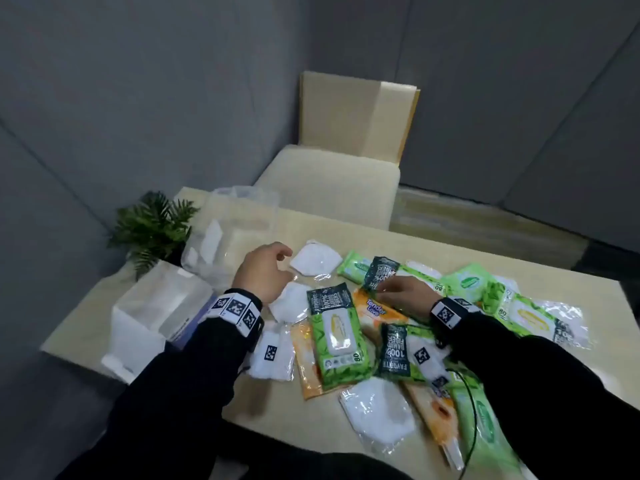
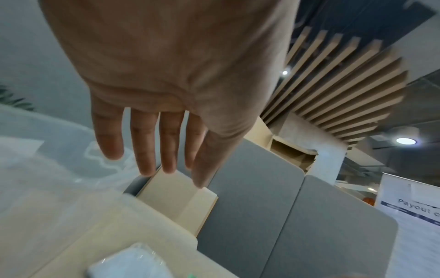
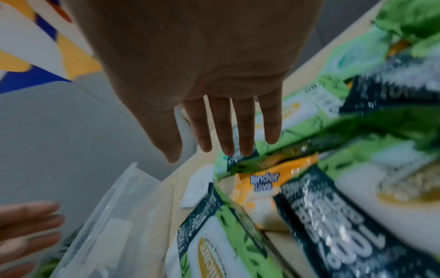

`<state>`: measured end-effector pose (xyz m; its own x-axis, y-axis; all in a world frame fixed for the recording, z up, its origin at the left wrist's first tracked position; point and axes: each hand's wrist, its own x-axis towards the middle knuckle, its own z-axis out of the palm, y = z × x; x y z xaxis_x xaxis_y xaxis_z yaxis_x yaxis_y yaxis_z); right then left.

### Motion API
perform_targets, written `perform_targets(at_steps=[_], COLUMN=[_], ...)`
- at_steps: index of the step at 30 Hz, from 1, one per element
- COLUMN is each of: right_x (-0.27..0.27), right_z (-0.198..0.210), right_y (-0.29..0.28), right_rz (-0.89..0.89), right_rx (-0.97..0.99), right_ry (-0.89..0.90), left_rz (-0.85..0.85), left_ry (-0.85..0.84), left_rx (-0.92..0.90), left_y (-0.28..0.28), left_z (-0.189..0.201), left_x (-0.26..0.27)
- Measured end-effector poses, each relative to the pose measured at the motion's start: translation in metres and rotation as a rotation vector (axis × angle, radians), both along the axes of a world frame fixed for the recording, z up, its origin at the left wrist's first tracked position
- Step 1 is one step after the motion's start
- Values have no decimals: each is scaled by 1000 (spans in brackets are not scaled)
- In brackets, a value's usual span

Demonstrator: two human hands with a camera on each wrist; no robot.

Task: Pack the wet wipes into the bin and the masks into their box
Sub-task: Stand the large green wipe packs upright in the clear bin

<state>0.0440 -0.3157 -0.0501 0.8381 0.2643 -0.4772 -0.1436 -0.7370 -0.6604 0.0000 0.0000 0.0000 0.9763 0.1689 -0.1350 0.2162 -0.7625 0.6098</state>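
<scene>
The wooden table (image 1: 450, 251) carries a loose heap of wet wipe packs and bagged white masks, and everything here is placed against the orange Tender Love pack (image 1: 375, 308) near the heap's middle. The right hand (image 1: 405, 294) hovers just above that pack's far edge, fingers straight and slack in the right wrist view, tips touching the dark end of a green wipe pack (image 1: 381, 273) that lies just beyond; it grips nothing. The left hand (image 1: 263, 271) hangs well to the left of the orange pack, empty, fingers relaxed and spread, above a wrapped mask (image 1: 289, 304) and beside another mask (image 1: 315, 259) further back. A green bamboo-fibre pack (image 1: 337, 332) lies touching the orange pack's left side. The clear plastic bin (image 1: 235, 233), with white items inside, stands far left and back of the orange pack, and the white mask box (image 1: 156, 313) sits open, left and nearer, by a potted plant (image 1: 152, 226).
</scene>
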Motion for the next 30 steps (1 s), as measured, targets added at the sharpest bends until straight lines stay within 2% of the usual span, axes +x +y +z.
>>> perform_targets(at_steps=[3, 6, 11, 13, 19, 23, 25, 30], right_x=[2, -2, -25, -35, -34, -24, -18, -19], right_z=[-14, -20, -52, -62, -77, -72, -67, -63], right_y=[19, 40, 87, 106, 127, 116, 107, 98], right_rz=[-201, -333, -218, -238, -227, -221, -277, -353], right_rx=[118, 90, -156, -210, -390, -355, -290, -246], right_ry=[167, 230, 229, 193, 193, 206, 236, 286], left_rz=[32, 31, -57, -95, -164, -188, -196, -201], left_ry=[30, 34, 84, 94, 106, 235, 289, 290], left_rx=[31, 204, 340, 367, 295, 270, 273, 204], left_y=[20, 34, 38, 36, 32, 33, 33, 28], left_z=[-16, -29, -56, -62, -69, -64, -60, -48], left_x=[6, 8, 20, 27, 48, 65, 73, 84])
